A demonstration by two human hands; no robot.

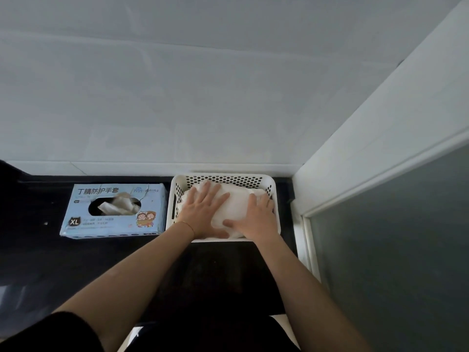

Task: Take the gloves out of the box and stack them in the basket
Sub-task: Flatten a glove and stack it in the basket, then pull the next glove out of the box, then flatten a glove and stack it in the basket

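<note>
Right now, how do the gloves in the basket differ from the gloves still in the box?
The gloves in the basket lie as a flat white pile in the open white basket, pressed down by the left hand and the right hand. The gloves in the box are crumpled, poke up through the oval opening of the blue box, and no hand touches them. Both are pale, thin gloves.

The blue glove box (114,210) reads "丁腈防护手套" along its top and "XL" on a black badge.
</note>
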